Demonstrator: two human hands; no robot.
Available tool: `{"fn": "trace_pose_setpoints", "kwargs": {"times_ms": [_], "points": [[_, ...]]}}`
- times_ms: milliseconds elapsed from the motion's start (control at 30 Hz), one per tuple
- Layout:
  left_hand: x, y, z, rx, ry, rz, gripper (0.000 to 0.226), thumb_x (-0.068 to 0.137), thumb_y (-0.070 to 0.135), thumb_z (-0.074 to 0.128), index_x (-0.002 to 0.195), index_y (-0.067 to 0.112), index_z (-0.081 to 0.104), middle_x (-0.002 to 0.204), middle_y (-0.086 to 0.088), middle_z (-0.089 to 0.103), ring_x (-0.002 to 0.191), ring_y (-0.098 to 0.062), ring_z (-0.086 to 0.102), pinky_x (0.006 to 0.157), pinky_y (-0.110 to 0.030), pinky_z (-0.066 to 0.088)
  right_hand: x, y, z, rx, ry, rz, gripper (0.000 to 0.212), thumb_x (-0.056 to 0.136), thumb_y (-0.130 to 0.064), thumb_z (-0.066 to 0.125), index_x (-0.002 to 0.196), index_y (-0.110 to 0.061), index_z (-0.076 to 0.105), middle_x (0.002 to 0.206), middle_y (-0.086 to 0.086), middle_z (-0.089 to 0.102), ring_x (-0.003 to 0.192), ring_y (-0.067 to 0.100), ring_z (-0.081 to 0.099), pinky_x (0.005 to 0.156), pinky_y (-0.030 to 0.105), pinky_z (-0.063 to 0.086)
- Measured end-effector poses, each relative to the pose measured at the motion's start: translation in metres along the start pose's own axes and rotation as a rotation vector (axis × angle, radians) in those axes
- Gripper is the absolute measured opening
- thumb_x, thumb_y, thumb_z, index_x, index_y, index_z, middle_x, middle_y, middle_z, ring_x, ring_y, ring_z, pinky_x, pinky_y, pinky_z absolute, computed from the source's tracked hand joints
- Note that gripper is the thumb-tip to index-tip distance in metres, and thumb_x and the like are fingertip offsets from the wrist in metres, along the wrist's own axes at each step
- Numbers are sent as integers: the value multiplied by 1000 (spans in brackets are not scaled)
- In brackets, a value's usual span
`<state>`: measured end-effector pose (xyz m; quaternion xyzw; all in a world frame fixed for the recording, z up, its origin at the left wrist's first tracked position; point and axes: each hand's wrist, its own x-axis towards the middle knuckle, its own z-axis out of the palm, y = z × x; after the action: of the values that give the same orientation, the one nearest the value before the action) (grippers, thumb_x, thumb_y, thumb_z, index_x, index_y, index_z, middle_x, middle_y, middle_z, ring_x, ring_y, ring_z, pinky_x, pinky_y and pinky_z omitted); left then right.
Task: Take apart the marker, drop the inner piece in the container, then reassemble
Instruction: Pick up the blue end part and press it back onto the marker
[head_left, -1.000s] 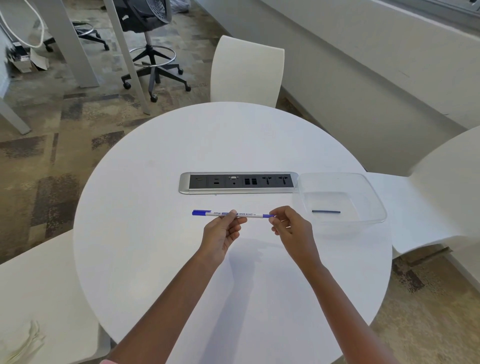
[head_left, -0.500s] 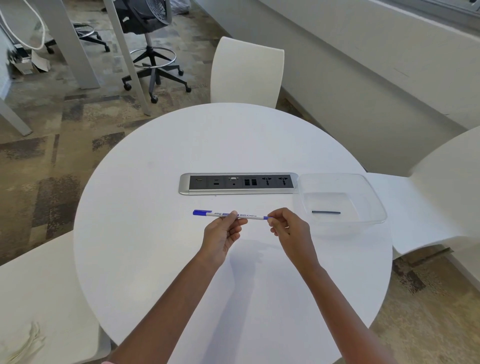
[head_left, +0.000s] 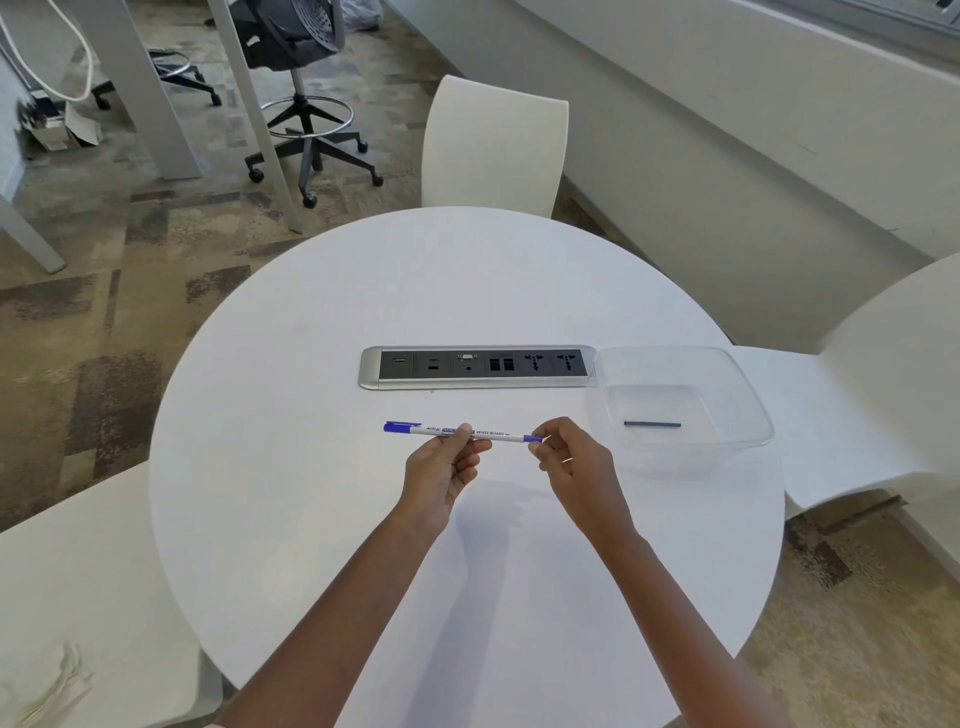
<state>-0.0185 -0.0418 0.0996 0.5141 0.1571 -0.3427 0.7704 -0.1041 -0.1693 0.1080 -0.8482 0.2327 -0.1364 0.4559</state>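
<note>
The round white table (head_left: 311, 415) was smooth. Both hands pinched a slim marker (head_left: 498, 434): left hand (head_left: 441, 467) mid-barrel, right hand (head_left: 566, 457) its blue end. A thin dark rod (head_left: 652, 424) lay in the clear tub (head_left: 748, 395).

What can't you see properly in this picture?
Head view only.
The marker's right end: the right hand's fingertips cover it, so whether it is fully closed is unclear.
Print on the marker: partly under the left hand's thumb, smaller words too tiny.
The pale bundle on the chair, bottom left: blurry, cut off by the frame edge.
</note>
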Motion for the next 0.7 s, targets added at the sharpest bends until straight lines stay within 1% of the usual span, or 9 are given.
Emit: {"fn": "trace_pose_setpoints", "kwargs": {"times_ms": [133,167,267,367,467,533,567,633,700], "points": [[-1,-2,0,1,-8,4,14,90,12,59,79,6,63,53,0,70,40,-1,56,44,-12,49,0,-2,-1,-94,24,-84,7,87,-7,54,82,-7,58,72,2,57,69,22,53,63,29,42],[-1,-2,0,-3,-11,10,14,91,12,58,79,6,62,53,0,70,40,-1,56,44,-12,50,1,-2,-2,-117,28,-107,8,87,-7,53,81,-6,59,72,5,57,68,22,52,62,29,41],[-2,-3,1,-11,-13,34,14,90,12,58,79,5,62,53,0,70,42,-2,59,47,-12,51,1,-3,-2,-152,35,-136,12,87,-6,53,79,-3,61,71,15,59,67,27,52,63,36,42],[-3,-4,0,-8,-17,53,14,90,11,58,78,5,62,52,1,70,43,-2,60,48,-12,52,1,-2,0,-56,24,-48,19,87,-6,51,73,-5,63,64,12,58,65,29,52,61,39,44],[-3,-5,0,-2,-20,66,15,90,12,58,77,6,62,53,1,70,44,-2,60,49,-12,53,3,-1,3,82,-17,104,27,89,-10,48,66,-12,61,58,3,54,58,22,48,57,34,42],[-3,-5,0,-7,-11,74,14,90,12,59,78,6,63,54,0,70,45,-3,61,50,-13,53,3,0,3,109,-38,142,27,91,-14,46,67,-14,60,59,2,54,57,20,49,57,28,42],[-3,-5,0,-13,-7,76,14,90,11,59,78,5,63,54,0,71,45,-3,61,51,-13,54,3,0,3,96,-35,132,26,92,-16,45,70,-13,60,60,2,55,58,21,50,58,29,43],[-3,-4,0,-27,1,77,14,90,11,59,78,5,63,54,0,71,45,-4,61,51,-13,54,0,0,3,34,-5,61,18,91,-16,48,79,-13,61,65,2,58,64,23,56,60,32,46],[-2,-4,0,-27,4,76,14,90,11,59,78,5,63,54,-1,71,45,-3,61,51,-13,54,-3,0,3,-41,32,-43,10,89,-12,52,84,-11,62,71,2,60,67,21,56,60,26,43]]}}
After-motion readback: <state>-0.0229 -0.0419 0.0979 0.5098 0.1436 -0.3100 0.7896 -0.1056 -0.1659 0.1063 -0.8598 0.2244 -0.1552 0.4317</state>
